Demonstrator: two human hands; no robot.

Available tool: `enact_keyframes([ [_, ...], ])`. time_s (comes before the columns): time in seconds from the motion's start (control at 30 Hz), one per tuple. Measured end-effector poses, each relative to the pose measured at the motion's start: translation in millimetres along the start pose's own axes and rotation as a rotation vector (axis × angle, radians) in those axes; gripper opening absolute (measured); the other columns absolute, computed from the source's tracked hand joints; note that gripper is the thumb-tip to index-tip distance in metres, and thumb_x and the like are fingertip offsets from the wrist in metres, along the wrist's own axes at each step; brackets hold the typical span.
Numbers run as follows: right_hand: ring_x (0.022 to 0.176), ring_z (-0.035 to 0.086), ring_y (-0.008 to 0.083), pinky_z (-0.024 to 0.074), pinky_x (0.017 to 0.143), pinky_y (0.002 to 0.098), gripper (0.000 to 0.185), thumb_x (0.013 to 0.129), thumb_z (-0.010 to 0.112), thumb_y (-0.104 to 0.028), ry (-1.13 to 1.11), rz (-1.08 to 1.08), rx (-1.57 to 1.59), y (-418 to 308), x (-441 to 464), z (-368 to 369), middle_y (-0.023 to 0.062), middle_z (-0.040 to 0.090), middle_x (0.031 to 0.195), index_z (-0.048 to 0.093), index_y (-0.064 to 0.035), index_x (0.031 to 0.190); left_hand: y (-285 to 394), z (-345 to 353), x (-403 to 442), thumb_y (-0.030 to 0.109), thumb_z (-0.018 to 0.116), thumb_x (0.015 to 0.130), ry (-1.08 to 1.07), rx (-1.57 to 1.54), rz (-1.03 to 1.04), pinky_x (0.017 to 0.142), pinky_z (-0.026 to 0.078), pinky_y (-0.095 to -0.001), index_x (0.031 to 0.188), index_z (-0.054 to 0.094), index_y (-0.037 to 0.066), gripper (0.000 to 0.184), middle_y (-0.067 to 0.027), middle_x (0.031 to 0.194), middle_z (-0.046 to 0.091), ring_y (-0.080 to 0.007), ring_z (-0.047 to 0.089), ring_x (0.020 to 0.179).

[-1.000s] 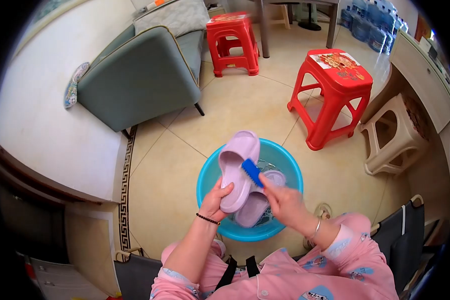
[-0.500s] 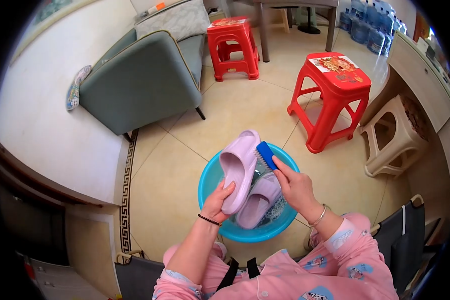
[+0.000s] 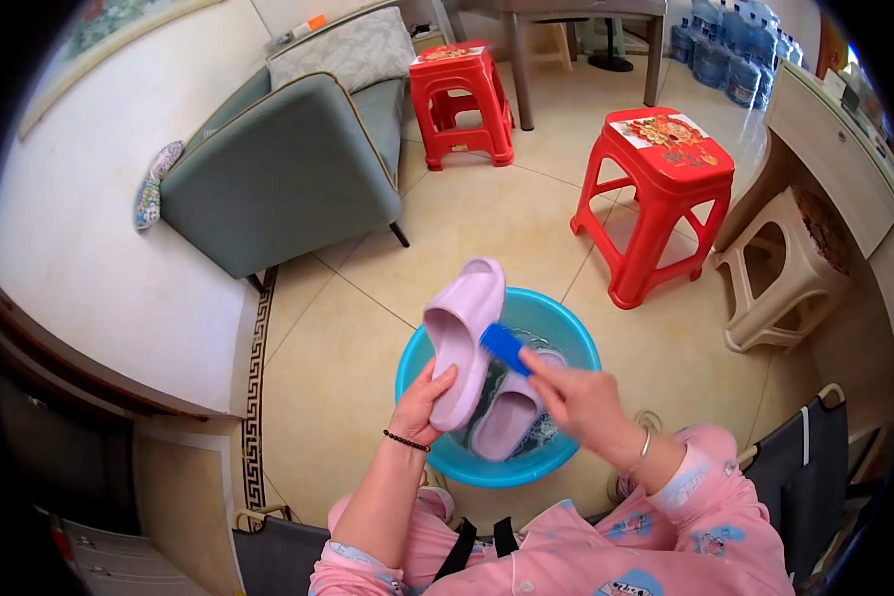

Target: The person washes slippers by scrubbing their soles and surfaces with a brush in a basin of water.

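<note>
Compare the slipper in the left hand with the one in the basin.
The held slipper is raised, while the basin slipper lies in the blue basin. The left hand grips the held slipper near its heel; neither hand grips the basin slipper. The blue brush is at the held slipper's side, not on the basin slipper. Both are lilac and open-heeled.

No legible text, labels, brands, numbers or signs in view.

pink blue-patterned pyjamas, black straps, dark beaded bracelet, silvery bangle
</note>
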State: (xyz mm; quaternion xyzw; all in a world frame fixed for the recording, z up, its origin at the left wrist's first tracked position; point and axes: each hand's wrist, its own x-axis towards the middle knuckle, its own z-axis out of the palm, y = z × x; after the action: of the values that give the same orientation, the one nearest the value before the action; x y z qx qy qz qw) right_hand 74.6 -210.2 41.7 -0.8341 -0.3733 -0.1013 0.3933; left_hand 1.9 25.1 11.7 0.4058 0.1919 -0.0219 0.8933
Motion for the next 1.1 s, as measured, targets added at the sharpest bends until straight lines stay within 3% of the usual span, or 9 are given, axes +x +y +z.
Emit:
enact_keyframes([
  [0.2,0.056,0.063,0.0321,0.0487,0.052,0.0400,0.035,0.089,0.066,-0.022,-0.008,0.134,-0.027,2,19,-12,0.0155,0.063,0.066,0.065,-0.0178,0.124,-1,-2,-1,0.013,0.060,0.095,-0.077,-0.016,-0.035,0.090,0.053,-0.0312,0.141,0.039,0.003,0.051,-0.0096,0.125,0.059,-0.0178,0.062,0.107],
  [0.4,0.054,0.062,0.0289,0.0481,0.050,0.0378,0.038,0.088,0.067,-0.018,-0.005,0.095,0.146,-20,-7,7,0.0148,0.062,0.064,0.064,-0.0178,0.126,-11,-8,2,0.022,0.057,0.097,0.004,-0.093,-0.123,0.063,0.056,-0.0329,0.135,0.047,0.008,0.041,-0.0052,0.109,0.065,-0.0173,0.067,0.089],
  [0.5,0.052,0.062,0.0261,0.0467,0.048,0.0354,0.041,0.087,0.068,-0.018,-0.074,-0.069,0.229,-36,-21,12,0.0138,0.062,0.066,0.064,-0.0190,0.127,-25,-31,9,0.025,0.054,0.097,0.093,-0.225,-0.311,0.050,0.048,-0.0291,0.130,0.051,0.013,0.035,-0.0031,0.095,0.064,-0.0155,0.062,0.072],
  [0.57,0.051,0.060,0.0244,0.0446,0.047,0.0341,0.042,0.087,0.069,-0.018,-0.017,-0.071,0.168,-25,-19,20,0.0131,0.063,0.067,0.063,-0.0196,0.128,-24,-25,5,0.030,0.053,0.099,-0.104,-0.209,-0.307,0.043,0.037,-0.0239,0.104,0.057,0.011,0.021,-0.0042,0.078,0.056,-0.0139,0.052,0.058],
  [0.7,0.056,0.064,0.0282,0.0459,0.048,0.0391,0.036,0.092,0.062,-0.025,0.049,0.225,0.186,2,19,5,0.0135,0.066,0.072,0.063,-0.0198,0.127,-17,0,-4,0.025,0.055,0.096,-0.109,-0.165,-0.353,0.042,0.034,-0.0227,0.119,0.055,0.010,0.027,-0.0044,0.077,0.053,-0.0129,0.047,0.055],
  [0.83,0.057,0.065,0.0281,0.0484,0.050,0.0388,0.037,0.092,0.062,-0.026,-0.002,0.010,0.318,-22,-9,21,0.0112,0.067,0.070,0.061,-0.0202,0.129,-12,19,-8,0.024,0.054,0.096,-0.250,-0.337,-0.445,0.043,0.037,-0.0222,0.127,0.052,0.010,0.035,-0.0065,0.082,0.056,-0.0141,0.047,0.055],
  [0.9,0.058,0.065,0.0276,0.0496,0.052,0.0371,0.039,0.092,0.063,-0.025,-0.116,-0.062,0.233,-38,-20,11,0.0092,0.069,0.073,0.060,-0.0196,0.130,-8,52,-19,0.026,0.051,0.097,0.199,-0.169,-0.227,0.042,0.040,-0.0215,0.129,0.051,0.010,0.036,-0.0099,0.090,0.059,-0.0152,0.047,0.055],
  [0.97,0.059,0.066,0.0271,0.0508,0.053,0.0354,0.041,0.091,0.064,-0.023,-0.238,-0.140,0.145,-39,-23,12,0.0071,0.070,0.076,0.060,-0.0191,0.131,-22,20,-9,0.035,0.050,0.096,0.180,-0.166,-0.192,0.040,0.041,-0.0211,0.129,0.051,0.007,0.043,-0.0132,0.099,0.060,-0.0160,0.049,0.059],
  [1.1,0.059,0.064,0.0301,0.0488,0.052,0.0361,0.038,0.091,0.063,-0.022,0.012,0.052,0.225,-6,0,24,0.0132,0.068,0.079,0.061,-0.0175,0.129,-17,11,-10,0.044,0.046,0.096,-0.311,-0.411,-0.477,0.038,0.037,-0.0201,0.135,0.047,0.005,0.055,-0.0120,0.091,0.053,-0.0145,0.044,0.058],
])
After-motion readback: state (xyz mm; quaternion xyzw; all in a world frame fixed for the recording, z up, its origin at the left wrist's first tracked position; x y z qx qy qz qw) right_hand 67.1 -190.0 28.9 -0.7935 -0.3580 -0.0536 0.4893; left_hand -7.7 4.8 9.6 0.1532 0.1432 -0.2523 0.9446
